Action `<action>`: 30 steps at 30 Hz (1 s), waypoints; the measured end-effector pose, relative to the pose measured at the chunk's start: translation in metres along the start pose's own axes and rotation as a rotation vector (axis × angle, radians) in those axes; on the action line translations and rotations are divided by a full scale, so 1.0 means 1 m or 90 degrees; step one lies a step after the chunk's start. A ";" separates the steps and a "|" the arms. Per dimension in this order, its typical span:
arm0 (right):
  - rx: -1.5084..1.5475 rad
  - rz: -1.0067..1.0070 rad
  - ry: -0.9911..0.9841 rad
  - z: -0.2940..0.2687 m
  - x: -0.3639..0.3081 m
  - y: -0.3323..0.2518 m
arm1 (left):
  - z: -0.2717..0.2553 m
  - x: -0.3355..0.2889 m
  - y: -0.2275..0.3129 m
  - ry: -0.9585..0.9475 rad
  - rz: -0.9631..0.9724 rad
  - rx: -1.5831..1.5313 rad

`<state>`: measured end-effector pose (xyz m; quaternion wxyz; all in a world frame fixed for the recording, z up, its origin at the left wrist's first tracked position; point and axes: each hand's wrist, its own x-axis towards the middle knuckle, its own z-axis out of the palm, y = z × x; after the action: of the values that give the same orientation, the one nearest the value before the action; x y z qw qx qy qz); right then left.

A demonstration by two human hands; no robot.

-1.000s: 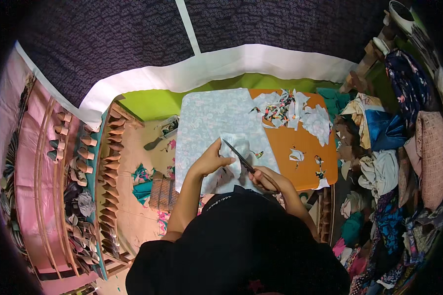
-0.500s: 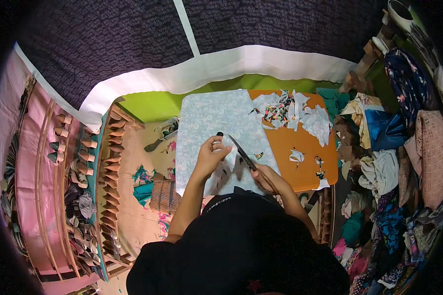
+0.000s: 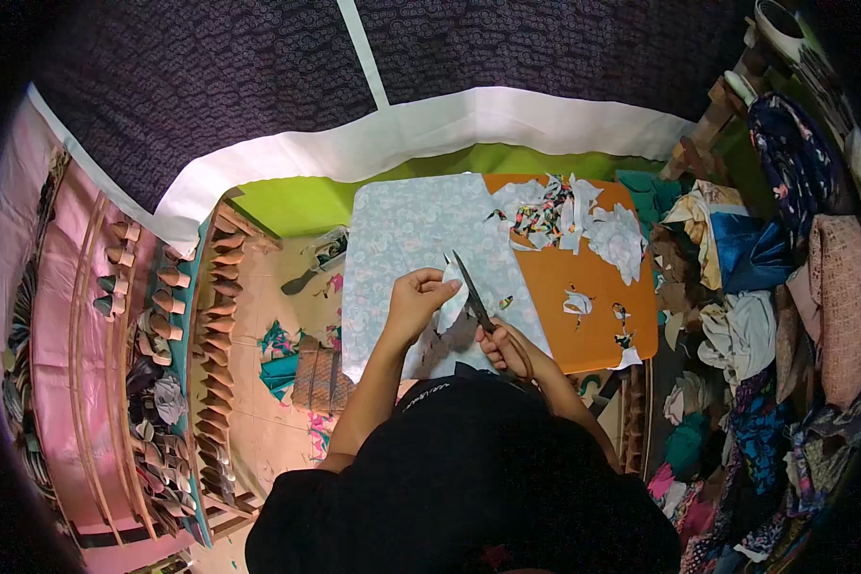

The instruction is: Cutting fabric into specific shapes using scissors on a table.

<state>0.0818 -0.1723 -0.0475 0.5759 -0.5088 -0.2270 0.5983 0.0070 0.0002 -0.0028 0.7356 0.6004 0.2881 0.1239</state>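
Note:
My right hand (image 3: 505, 350) grips a pair of scissors (image 3: 474, 297) by its handle loops, with the dark blades pointing up and away over the table. My left hand (image 3: 417, 304) pinches a small whitish scrap of cloth (image 3: 452, 289) just left of the blades. Under both hands lies a large pale, faintly patterned cloth (image 3: 402, 222) on the orange table (image 3: 593, 349). One small dark, colourful scrap (image 3: 505, 301) rests on it, to the right of the scissors.
Cloth offcuts (image 3: 560, 215) cover the table's far right. Piled fabrics (image 3: 737, 335) crowd the right side. On the left stand racks of shoe lasts (image 3: 218, 354) and shoes (image 3: 169, 301). A brown woven bag (image 3: 320, 378) and scraps (image 3: 277, 344) lie on the floor.
The scissors have turned more upright and come closer to my left hand. A whitish scrap now shows in my left fingers, where a small dark bit was at the fingertips.

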 end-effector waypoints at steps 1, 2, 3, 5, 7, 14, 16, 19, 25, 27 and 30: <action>0.000 0.000 0.000 0.001 0.000 0.000 | 0.002 0.000 0.001 0.002 0.022 0.001; 0.014 -0.015 0.003 0.003 0.000 0.001 | 0.003 0.000 0.001 0.003 0.044 0.002; 0.028 -0.029 0.007 0.004 0.001 0.001 | 0.003 0.001 -0.001 0.003 0.044 0.002; 0.045 -0.031 0.009 0.006 0.003 0.001 | 0.000 0.004 -0.007 0.002 0.051 0.008; 0.062 -0.032 0.012 0.007 0.004 0.002 | 0.002 0.004 -0.008 0.002 0.052 -0.012; 0.187 -0.033 -0.022 0.005 0.009 0.012 | 0.011 0.005 -0.016 0.005 0.079 -0.036; 0.186 -0.031 -0.013 0.006 0.007 0.008 | 0.011 0.005 -0.016 0.002 0.084 -0.014; 0.116 -0.015 0.001 0.007 0.004 0.000 | 0.009 0.006 -0.018 -0.002 0.073 -0.031; 0.101 -0.015 -0.001 0.004 0.006 0.007 | 0.009 0.007 -0.016 -0.005 0.071 -0.023; 0.072 -0.041 0.008 0.004 0.005 0.006 | 0.010 0.008 -0.015 -0.005 0.084 -0.026; 0.091 -0.034 -0.005 0.000 0.007 0.008 | 0.010 0.007 -0.014 -0.005 0.082 -0.018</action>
<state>0.0797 -0.1682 -0.0563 0.6257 -0.4579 -0.1994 0.5992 0.0165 -0.0076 -0.0166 0.7356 0.6077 0.2443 0.1729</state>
